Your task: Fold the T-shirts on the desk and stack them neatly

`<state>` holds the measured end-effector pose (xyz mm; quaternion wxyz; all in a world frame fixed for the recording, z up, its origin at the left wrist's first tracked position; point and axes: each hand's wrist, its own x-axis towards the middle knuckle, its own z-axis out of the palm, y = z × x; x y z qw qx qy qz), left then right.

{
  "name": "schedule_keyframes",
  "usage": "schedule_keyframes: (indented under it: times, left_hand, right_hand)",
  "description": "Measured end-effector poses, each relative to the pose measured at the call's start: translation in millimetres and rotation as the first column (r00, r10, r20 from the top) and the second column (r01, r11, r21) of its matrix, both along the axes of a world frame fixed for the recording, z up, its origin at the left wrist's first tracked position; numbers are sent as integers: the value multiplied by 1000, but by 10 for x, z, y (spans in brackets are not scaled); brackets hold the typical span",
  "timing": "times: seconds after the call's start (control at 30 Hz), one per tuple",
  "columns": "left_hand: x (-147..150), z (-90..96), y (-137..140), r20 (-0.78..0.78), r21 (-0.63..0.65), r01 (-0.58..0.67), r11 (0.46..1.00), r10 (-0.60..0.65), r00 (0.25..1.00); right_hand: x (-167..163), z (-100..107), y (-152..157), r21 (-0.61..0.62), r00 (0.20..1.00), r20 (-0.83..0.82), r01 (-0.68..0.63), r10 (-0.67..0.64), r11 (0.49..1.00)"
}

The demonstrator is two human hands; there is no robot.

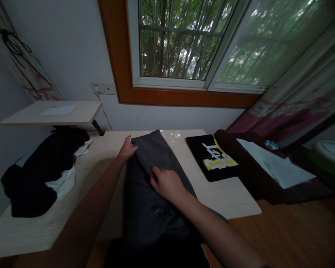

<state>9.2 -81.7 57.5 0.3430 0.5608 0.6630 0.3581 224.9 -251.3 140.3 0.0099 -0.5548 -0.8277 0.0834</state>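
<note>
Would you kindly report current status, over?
Left hand at far left corner of dark gray garment; right hand pinching its fold. Near end wrinkled. Folded black lettered garment apart, to the right.

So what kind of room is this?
Probably a room in someone's home: there's a patterned curtain by the window, and a table with clothes on it, like the dark grey garment.
</note>
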Motion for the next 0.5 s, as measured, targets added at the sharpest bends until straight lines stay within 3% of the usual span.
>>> schedule_keyframes:
  times: [0.13,0.2,0.33,0.5]
  left_hand:
    - [54,14,22,396,-69,-37,997,61,916]
    - [61,10,38,507,-120,-16,993,75,859]
    - [29,-49,111,517,-127,-18,992,82,852]
    - [-50,-123,219,422,-22,-77,997,79,903]
  right_hand:
    - [0,56,8,-16,1000,8,20,-20,1000]
    - [-16,52,10,-25,1000,2,25,-25,999]
    - [-63,0,23,-59,999,-48,-1,-2,998]
    - [44,-166,56,-123,980,-145,-156,138,980]
